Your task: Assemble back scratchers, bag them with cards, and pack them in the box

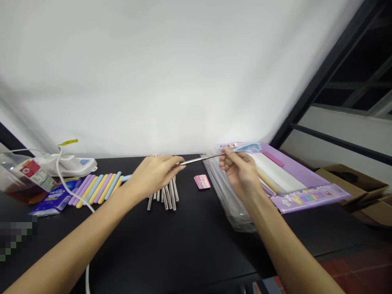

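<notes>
My left hand [156, 173] is closed on one end of a thin metal straw [199, 159], held nearly level above the black table [183, 245]. My right hand [237, 169] pinches the straw's other end, where a light blue silicone tip [249, 148] sits on it. Under my left hand lies a bunch of several more metal straws [167, 196]. A row of purple, yellow and blue silicone sleeves [96, 188] lies to the left.
A stack of clear plastic bags [228, 196] and a purple box [301, 181] lie under and right of my right hand. A small pink card [202, 181] lies between the hands. A white power strip [73, 163], a cable and packets sit at far left. Cardboard boxes [358, 188] stand at right.
</notes>
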A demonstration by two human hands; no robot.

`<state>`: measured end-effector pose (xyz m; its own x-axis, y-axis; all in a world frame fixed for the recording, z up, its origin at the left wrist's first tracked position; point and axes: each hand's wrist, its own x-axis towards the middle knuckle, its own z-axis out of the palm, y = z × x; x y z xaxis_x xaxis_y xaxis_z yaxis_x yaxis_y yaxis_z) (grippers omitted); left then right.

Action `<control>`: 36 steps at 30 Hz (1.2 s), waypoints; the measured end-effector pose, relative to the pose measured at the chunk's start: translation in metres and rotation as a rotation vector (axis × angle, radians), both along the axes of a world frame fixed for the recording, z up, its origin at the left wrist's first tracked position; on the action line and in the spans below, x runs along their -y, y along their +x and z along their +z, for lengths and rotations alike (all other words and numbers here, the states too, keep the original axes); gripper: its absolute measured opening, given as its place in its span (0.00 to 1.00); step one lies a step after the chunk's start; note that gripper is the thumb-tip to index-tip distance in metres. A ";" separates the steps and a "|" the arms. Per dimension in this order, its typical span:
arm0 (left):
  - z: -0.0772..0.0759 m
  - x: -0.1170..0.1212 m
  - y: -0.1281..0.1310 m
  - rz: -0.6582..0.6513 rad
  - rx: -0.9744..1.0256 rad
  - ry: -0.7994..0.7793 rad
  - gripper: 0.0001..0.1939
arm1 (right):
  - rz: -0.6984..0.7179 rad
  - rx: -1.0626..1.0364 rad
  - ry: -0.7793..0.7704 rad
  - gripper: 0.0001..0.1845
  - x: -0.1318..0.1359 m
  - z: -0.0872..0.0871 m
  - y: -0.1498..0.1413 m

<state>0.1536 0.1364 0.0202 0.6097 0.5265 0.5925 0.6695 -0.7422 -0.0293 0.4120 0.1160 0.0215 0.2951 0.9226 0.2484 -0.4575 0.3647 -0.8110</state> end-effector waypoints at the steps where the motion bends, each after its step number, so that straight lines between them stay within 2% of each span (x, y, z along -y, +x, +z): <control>1: 0.001 0.000 0.005 -0.017 -0.014 0.028 0.17 | 0.022 0.016 -0.023 0.16 0.000 0.000 0.000; 2: 0.001 -0.001 0.007 -0.032 -0.021 0.061 0.18 | 0.012 0.011 -0.035 0.16 0.001 0.002 0.002; 4: 0.000 -0.004 0.002 -0.009 -0.029 0.107 0.16 | -0.106 -0.067 -0.022 0.16 0.001 0.007 0.016; 6: -0.002 -0.008 -0.010 0.090 -0.049 0.128 0.12 | -0.253 -0.176 0.018 0.17 0.002 0.011 0.034; 9: -0.004 -0.011 -0.020 0.228 -0.098 0.158 0.09 | -0.302 -0.218 0.023 0.15 0.006 0.012 0.047; 11: -0.003 -0.011 -0.013 0.195 -0.113 0.194 0.09 | -0.235 -0.215 -0.027 0.13 0.008 0.009 0.042; 13: -0.001 -0.010 0.000 0.095 -0.123 0.228 0.11 | -0.161 -0.211 -0.076 0.12 0.008 0.006 0.035; 15: 0.002 -0.012 0.006 0.031 -0.134 0.262 0.13 | -0.162 -0.195 -0.087 0.14 0.009 0.007 0.036; 19: 0.003 -0.022 -0.015 0.121 -0.119 0.323 0.12 | -0.428 -0.211 -0.008 0.19 0.009 0.015 0.068; 22: 0.002 -0.028 -0.035 0.198 -0.125 0.313 0.12 | -0.504 -0.199 0.024 0.21 0.008 0.016 0.089; 24: 0.003 -0.028 -0.034 0.191 -0.109 0.304 0.12 | -0.489 -0.175 0.041 0.21 0.007 0.012 0.084; 26: 0.007 -0.024 -0.019 0.126 -0.097 0.308 0.13 | -0.412 -0.113 0.030 0.22 0.007 0.005 0.064; 28: 0.011 -0.018 0.006 0.039 -0.130 0.315 0.14 | -0.249 0.011 -0.019 0.23 0.008 -0.001 0.036; 30: 0.015 -0.012 0.027 0.020 -0.174 0.327 0.14 | -0.065 0.134 -0.056 0.24 0.009 -0.004 0.013; 31: 0.017 -0.010 0.032 0.030 -0.168 0.330 0.14 | -0.040 0.142 -0.048 0.24 0.009 -0.004 0.009; 33: 0.019 -0.009 0.028 0.018 -0.143 0.340 0.14 | -0.112 0.070 -0.011 0.23 0.008 0.001 0.015; 36: 0.018 -0.013 -0.005 0.093 -0.139 0.401 0.15 | -0.324 -0.123 0.019 0.25 0.005 0.011 0.049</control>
<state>0.1490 0.1494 0.0380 0.6588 0.3280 0.6771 0.7025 -0.5904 -0.3975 0.4605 0.1114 0.0322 0.6008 0.7716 0.2092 -0.4094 0.5217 -0.7484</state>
